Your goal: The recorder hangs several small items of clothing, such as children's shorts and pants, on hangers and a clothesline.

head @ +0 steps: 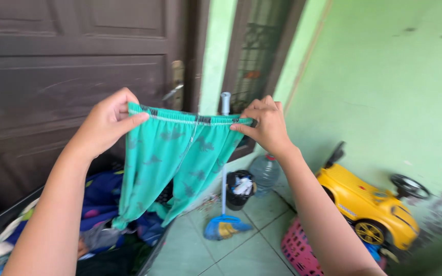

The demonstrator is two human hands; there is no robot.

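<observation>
A small pair of teal-green pants (172, 158) with a dark animal print hangs in the air in front of me, stretched by its elastic waistband. My left hand (107, 122) pinches the waistband's left end. My right hand (267, 122) pinches the right end. The legs dangle down over a dark bin (6, 217) heaped with mixed clothes, mostly blue (101, 202).
A dark brown door (67, 61) stands behind, with a metal handle (176, 87). On the tiled floor are a blue mop (223, 225), a black bucket (239, 191), a clear water jug (265, 174), a pink basket (300, 250) and a yellow toy car (369, 204) by the green wall.
</observation>
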